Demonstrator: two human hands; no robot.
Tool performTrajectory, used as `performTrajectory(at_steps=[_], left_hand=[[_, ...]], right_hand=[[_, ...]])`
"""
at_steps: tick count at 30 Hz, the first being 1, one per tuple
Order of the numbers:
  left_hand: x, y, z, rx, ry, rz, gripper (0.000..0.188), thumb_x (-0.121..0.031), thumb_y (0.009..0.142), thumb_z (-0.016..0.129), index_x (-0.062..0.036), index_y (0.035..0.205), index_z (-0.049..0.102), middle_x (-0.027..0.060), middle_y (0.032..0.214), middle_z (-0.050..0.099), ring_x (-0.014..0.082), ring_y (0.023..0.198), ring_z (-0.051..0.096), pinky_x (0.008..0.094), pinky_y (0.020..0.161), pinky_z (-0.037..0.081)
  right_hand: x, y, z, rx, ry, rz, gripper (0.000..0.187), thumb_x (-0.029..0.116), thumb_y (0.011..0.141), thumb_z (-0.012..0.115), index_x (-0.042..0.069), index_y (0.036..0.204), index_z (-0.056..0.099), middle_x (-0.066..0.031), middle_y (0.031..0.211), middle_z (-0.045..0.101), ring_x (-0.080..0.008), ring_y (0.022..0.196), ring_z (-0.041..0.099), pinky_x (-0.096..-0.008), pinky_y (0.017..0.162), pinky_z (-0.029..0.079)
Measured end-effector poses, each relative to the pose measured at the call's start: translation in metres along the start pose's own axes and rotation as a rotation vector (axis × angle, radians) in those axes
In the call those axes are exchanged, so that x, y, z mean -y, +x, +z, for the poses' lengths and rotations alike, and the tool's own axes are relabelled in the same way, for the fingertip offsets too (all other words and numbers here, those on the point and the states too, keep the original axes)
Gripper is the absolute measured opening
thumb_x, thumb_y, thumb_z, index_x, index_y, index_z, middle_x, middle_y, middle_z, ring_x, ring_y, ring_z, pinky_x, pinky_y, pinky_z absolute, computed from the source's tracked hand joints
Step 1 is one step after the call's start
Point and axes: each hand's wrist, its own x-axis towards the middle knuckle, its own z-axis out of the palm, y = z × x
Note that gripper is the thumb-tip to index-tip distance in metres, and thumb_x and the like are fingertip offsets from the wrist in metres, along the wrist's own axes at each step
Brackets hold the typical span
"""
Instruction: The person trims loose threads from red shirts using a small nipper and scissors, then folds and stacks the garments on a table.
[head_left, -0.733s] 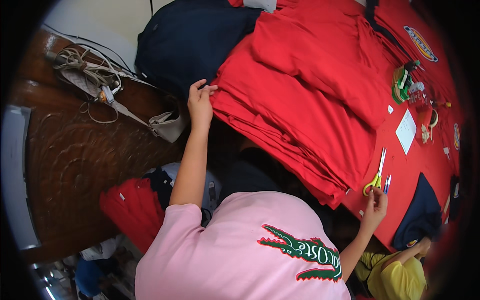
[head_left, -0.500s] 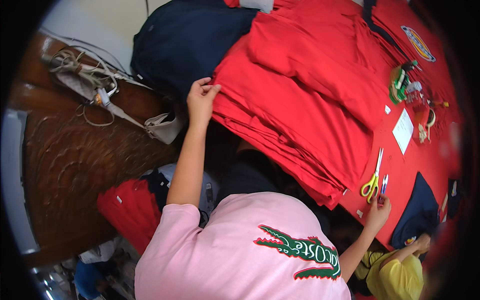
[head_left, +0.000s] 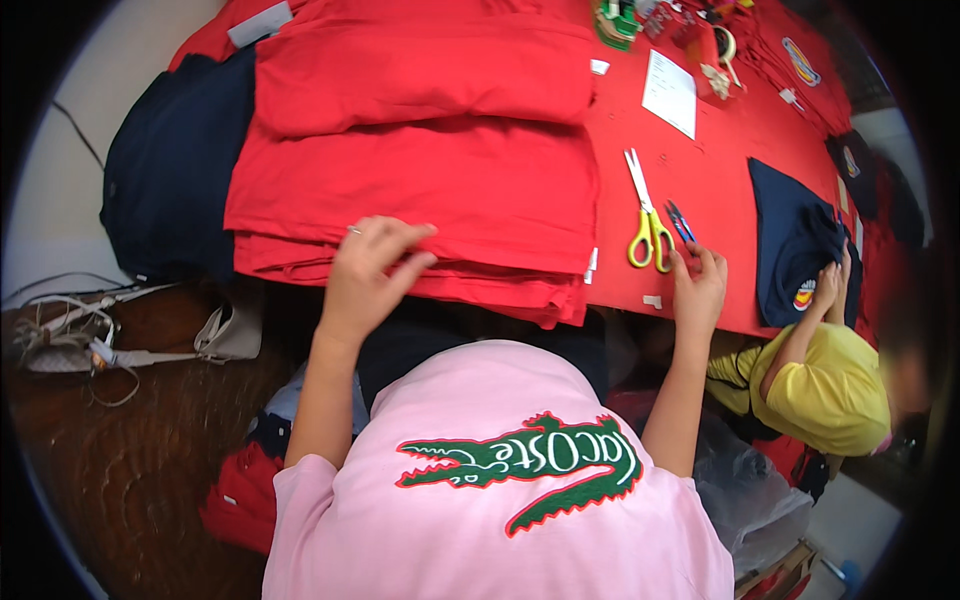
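Note:
My left hand [head_left: 372,268] hovers over the near edge of a stack of red garments [head_left: 420,190], thumb and forefinger apart, holding nothing. A ring shows on one finger. On the red table, my right hand [head_left: 702,285] has its fingers loosely bent and apart at the near end of a small pair of blue-handled thread snips [head_left: 680,221]. Whether the fingertips touch the snips is hard to make out. Just left of them lie scissors [head_left: 650,235] with yellow-green handles, blades pointing away.
A dark navy bundle [head_left: 180,170] stands left of the stack. A white paper sheet [head_left: 669,94], a tape roll [head_left: 725,43] and a green item [head_left: 615,22] lie farther back. At right, a person in yellow [head_left: 825,390] handles a navy garment [head_left: 790,235].
The view has turned, so the stack now lies squarer ahead. My left hand has left the stack's left corner and come to its near edge. My right hand stays by the snips.

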Motion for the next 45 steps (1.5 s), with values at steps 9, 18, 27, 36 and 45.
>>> performTrajectory(at_steps=[9,18,27,36,45], left_hand=[[-0.022,0.016,0.038,0.184,-0.051,0.073,0.014,-0.008,0.086,0.082,-0.0066,0.099,0.076,0.0032,0.067,0.059,0.0156,0.060,0.056,0.0332,0.065,0.045],[0.005,0.043,0.037,-0.433,-1.096,-0.528,0.043,-0.011,0.112,0.047,-0.0091,0.152,0.034,0.0266,0.140,0.059,0.0290,0.125,0.065,0.0442,0.111,0.051],[-0.023,0.014,0.094,-0.287,-1.209,-0.599,0.039,0.005,0.099,0.058,-0.0046,0.136,0.062,0.0161,0.152,0.049,0.0214,0.142,0.050,0.0349,0.122,0.035],[-0.030,0.040,0.087,-0.269,-1.193,-0.563,0.045,0.008,0.098,0.066,0.0020,0.141,0.059,0.0096,0.129,0.063,0.0113,0.113,0.062,0.0257,0.101,0.052],[-0.058,0.039,0.058,-0.281,-1.117,-0.300,0.071,0.015,0.094,0.065,-0.0021,0.158,0.041,0.0107,0.135,0.061,0.0138,0.119,0.062,0.0305,0.107,0.054]], right_hand=[[-0.008,-0.003,-0.009,0.045,0.132,0.067,0.027,0.021,0.090,0.081,0.004,0.111,0.076,-0.0098,0.107,0.066,-0.0225,0.086,0.066,-0.0382,0.079,0.055],[0.021,0.007,-0.015,0.150,0.152,0.040,0.032,0.029,0.083,0.086,0.003,0.095,0.072,-0.0095,0.086,0.064,-0.0286,0.078,0.066,-0.0439,0.070,0.052],[0.055,0.002,-0.034,0.422,0.357,0.362,0.024,0.022,0.089,0.076,-0.001,0.093,0.073,-0.0096,0.081,0.074,-0.0157,0.063,0.067,-0.0304,0.061,0.056],[0.105,-0.028,-0.017,0.708,1.086,0.118,0.019,0.015,0.088,0.084,0.002,0.099,0.076,-0.0015,0.084,0.071,-0.0067,0.071,0.060,-0.0253,0.062,0.045],[0.146,-0.041,-0.016,0.237,0.387,-0.634,0.039,0.027,0.068,0.095,0.003,0.092,0.075,-0.0013,0.072,0.060,-0.0217,0.082,0.058,-0.0404,0.088,0.042]])
